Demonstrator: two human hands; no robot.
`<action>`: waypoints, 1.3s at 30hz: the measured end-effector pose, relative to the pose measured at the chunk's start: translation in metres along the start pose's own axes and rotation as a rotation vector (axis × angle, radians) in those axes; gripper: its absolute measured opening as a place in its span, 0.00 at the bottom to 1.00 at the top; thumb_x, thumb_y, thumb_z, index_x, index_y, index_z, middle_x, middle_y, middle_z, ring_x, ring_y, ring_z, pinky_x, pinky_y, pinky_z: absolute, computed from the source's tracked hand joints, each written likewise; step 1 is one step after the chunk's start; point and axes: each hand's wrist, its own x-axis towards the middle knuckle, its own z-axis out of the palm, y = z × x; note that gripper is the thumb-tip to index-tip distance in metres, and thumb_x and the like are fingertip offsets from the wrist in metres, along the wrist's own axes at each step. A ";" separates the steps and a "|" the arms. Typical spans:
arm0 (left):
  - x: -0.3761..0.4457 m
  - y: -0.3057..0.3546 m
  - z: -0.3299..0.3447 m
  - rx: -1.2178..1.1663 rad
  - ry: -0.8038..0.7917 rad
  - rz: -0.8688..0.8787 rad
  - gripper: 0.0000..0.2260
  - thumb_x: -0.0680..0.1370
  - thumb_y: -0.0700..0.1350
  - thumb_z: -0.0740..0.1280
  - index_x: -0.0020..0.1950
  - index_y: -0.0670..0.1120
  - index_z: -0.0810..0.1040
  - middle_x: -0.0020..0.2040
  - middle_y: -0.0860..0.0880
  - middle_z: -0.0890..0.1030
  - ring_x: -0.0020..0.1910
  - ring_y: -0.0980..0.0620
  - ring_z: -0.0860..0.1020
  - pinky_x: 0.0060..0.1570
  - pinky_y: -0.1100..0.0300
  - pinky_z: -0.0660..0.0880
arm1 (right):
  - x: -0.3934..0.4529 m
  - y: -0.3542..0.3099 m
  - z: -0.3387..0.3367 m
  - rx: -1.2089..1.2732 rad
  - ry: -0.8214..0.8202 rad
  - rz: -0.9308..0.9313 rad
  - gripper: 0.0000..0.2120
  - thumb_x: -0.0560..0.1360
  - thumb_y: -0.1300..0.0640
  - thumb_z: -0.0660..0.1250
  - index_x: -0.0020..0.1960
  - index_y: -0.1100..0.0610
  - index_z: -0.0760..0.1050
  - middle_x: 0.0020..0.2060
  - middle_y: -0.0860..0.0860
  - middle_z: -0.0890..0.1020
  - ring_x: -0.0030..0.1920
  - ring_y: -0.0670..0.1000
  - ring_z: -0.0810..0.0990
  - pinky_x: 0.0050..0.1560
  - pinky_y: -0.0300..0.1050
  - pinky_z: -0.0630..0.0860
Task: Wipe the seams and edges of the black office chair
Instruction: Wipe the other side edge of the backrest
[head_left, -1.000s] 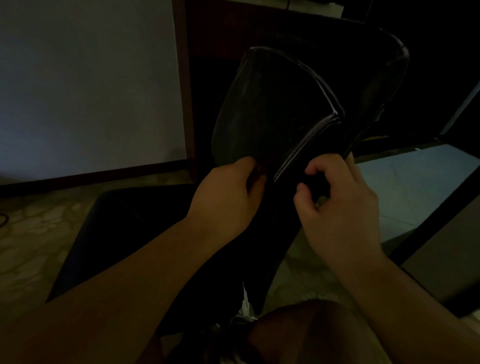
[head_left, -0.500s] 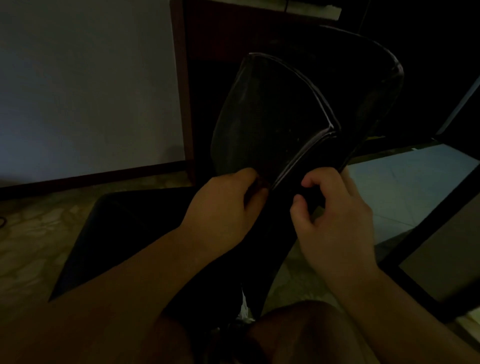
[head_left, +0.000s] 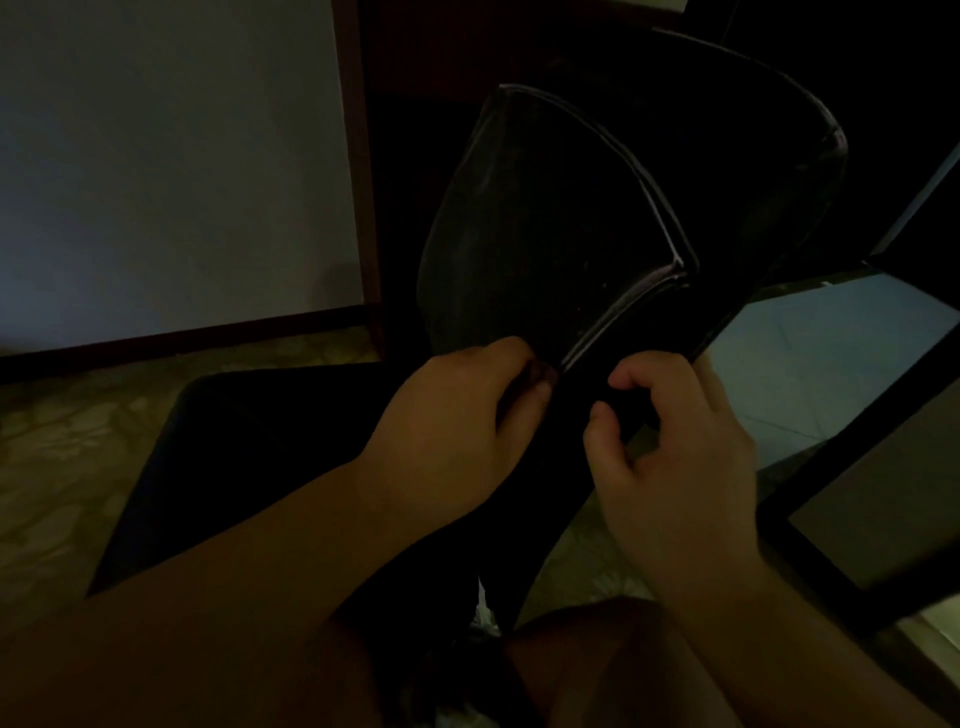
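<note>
The view was very dim and soft. Faint light glinted along the chair seams. Edges bowed slightly.

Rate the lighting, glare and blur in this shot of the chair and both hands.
Head view: very dim, so the chair reads nearly pure black; only its seam piping catches a thin highlight. Left hand and right hand are underexposed and slightly soft; whether either holds a cloth is lost in shadow. The floor patch at right is brightest. Wide-angle bending shows at the edges.
</note>
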 end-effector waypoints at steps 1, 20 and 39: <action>0.001 -0.001 -0.002 0.002 0.005 0.002 0.09 0.80 0.52 0.64 0.51 0.48 0.80 0.40 0.54 0.79 0.37 0.58 0.77 0.36 0.70 0.70 | 0.000 -0.001 0.000 0.004 -0.003 0.002 0.10 0.73 0.63 0.69 0.50 0.53 0.71 0.50 0.48 0.73 0.38 0.39 0.71 0.36 0.25 0.67; 0.009 0.000 -0.009 0.075 0.022 0.057 0.07 0.81 0.51 0.65 0.47 0.50 0.78 0.37 0.57 0.75 0.34 0.59 0.74 0.34 0.72 0.68 | -0.001 -0.004 0.002 0.038 -0.009 -0.013 0.11 0.73 0.65 0.69 0.50 0.53 0.71 0.50 0.48 0.73 0.39 0.39 0.71 0.34 0.24 0.67; 0.024 0.004 -0.010 0.039 0.098 0.086 0.12 0.81 0.47 0.67 0.41 0.57 0.68 0.33 0.61 0.70 0.35 0.66 0.74 0.33 0.76 0.66 | 0.001 0.001 0.002 0.071 -0.024 -0.019 0.12 0.74 0.63 0.68 0.51 0.50 0.69 0.52 0.49 0.73 0.42 0.41 0.73 0.34 0.25 0.67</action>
